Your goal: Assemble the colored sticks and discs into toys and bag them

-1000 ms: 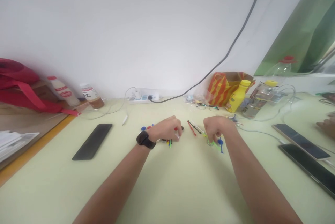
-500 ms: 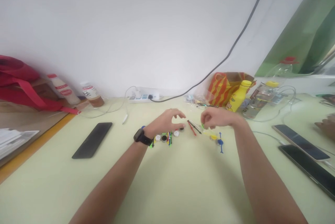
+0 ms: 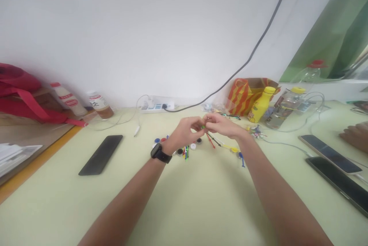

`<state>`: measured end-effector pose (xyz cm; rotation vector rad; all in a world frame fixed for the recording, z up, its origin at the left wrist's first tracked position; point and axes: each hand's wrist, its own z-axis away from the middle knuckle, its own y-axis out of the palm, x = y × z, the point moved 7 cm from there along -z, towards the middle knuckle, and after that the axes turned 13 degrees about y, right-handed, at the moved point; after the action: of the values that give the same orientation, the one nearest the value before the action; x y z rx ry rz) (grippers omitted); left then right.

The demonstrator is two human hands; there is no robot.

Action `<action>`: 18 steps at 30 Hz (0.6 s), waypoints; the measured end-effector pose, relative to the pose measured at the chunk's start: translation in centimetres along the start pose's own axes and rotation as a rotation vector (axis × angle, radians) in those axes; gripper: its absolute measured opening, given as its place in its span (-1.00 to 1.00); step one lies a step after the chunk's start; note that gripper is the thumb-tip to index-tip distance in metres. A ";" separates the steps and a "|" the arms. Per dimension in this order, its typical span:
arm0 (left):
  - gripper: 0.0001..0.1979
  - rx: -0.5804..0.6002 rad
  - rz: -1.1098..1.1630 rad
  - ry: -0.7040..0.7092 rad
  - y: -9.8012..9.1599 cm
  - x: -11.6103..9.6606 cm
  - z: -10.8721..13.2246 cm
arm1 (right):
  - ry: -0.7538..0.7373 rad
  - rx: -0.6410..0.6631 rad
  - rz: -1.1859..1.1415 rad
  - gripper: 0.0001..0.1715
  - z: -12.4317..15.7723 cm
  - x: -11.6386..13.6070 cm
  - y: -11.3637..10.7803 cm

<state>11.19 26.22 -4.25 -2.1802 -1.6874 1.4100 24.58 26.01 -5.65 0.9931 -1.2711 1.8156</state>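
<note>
Over the middle of the table, the fingertips of my left hand (image 3: 188, 131) and my right hand (image 3: 221, 125) meet. Both are closed around a small bright green piece (image 3: 203, 127), mostly hidden by the fingers. Below them lie a red arrow-shaped stick (image 3: 211, 141) and a dark one beside it. Under my left hand are small round discs, among them a white disc (image 3: 193, 146) and a black disc (image 3: 180, 151), with thin coloured sticks (image 3: 186, 153). Near my right forearm lie a yellow disc (image 3: 234, 150) and a blue arrow piece (image 3: 242, 158).
A black phone (image 3: 101, 155) lies at left, two more phones (image 3: 330, 154) at right. Behind stand a power strip (image 3: 161, 106), a striped bag (image 3: 240, 94), a yellow bottle (image 3: 261, 105) and other bottles. Another person's hand (image 3: 355, 137) rests at the right edge.
My right hand has moved left with the green piece, and its fingertips now meet those of my left hand. The left fingers have closed from a wide curve.
</note>
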 end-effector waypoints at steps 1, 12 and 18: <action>-0.91 0.006 -0.010 -0.011 0.0 0.3 0.1 | 0.003 -0.027 0.051 -0.92 0.0 -0.1 -0.2; -0.82 0.479 -0.107 -0.009 4.1 0.3 1.4 | 0.364 -0.022 0.641 -0.69 -1.7 -5.5 -0.3; -0.87 0.565 -0.236 -0.094 4.6 2.1 2.5 | 0.414 -0.175 0.729 -0.52 -1.9 -6.2 -1.1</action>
<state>12.93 24.82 -9.45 -1.5821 -1.2970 1.6791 28.05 27.47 -11.03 0.0138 -1.5954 2.2244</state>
